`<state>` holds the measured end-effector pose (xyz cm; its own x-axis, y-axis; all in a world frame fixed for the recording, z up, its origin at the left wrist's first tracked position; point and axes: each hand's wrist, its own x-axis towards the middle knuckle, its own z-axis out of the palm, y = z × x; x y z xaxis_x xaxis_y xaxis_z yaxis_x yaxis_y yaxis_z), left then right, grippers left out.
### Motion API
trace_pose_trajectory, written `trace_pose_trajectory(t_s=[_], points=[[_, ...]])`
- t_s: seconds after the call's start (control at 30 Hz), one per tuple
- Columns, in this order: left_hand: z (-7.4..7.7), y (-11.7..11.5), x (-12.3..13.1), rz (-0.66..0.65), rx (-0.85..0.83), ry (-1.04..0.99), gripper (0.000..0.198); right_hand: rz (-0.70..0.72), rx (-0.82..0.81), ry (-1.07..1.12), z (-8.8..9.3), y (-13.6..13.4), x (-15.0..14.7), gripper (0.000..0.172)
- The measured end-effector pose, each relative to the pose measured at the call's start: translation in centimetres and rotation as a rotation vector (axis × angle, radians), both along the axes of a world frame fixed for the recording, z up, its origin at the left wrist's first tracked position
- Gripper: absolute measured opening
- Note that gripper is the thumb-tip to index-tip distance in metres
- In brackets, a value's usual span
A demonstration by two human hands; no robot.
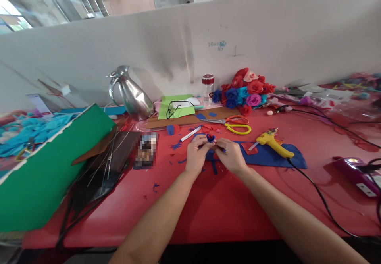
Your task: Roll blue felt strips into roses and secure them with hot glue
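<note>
Both my hands meet over the red table [226, 212], a little past its middle. My left hand [197, 151] pinches a small blue rolled felt flower [210, 137] at its fingertips. My right hand [229, 153] is closed beside it, its fingers gripping the blue felt strip that runs from the flower. A sheet of blue felt [268, 157] lies flat just beyond and to the right of my hands. A yellow glue gun [274, 141] rests on that sheet, its black cord trailing toward the near right.
Scissors with yellow and orange handles [235, 124] and a white marker [190, 133] lie behind my hands. A pile of finished felt flowers [244, 89] and a jar [207, 84] stand at the wall. A metal jug [131, 95] and green sheet [44, 168] are left.
</note>
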<state>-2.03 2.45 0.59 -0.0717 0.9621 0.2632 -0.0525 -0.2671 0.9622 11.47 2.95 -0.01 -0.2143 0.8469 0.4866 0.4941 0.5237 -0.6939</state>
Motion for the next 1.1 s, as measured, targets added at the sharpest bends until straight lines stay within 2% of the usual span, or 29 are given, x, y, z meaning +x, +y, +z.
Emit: trace_pose_trajectory(t_s=[0.1, 0.3, 0.53, 0.73, 1.1], points=[[0.05, 0.04, 0.02, 0.012, -0.030, -0.022, 0.019, -0.005, 0.019, -0.020, 0.02, -0.15, -0.10, 0.022], [0.47, -0.14, 0.32, -0.047, -0.074, -0.090, 0.018, -0.027, 0.016, -0.041, 0.05, -0.20, -0.01, 0.025], [0.13, -0.15, 0.28, -0.054, -0.072, -0.096, 0.011, -0.056, -0.009, -0.004, 0.21, -0.26, -0.17, 0.025], [-0.14, -0.02, 0.16, -0.003, -0.090, -0.065, 0.018, -0.031, 0.008, -0.004, 0.23, -0.45, -0.32, 0.024], [0.05, -0.28, 0.21, -0.043, -0.088, -0.022, 0.022, -0.041, 0.051, -0.063, 0.14, -0.70, -0.36, 0.023]])
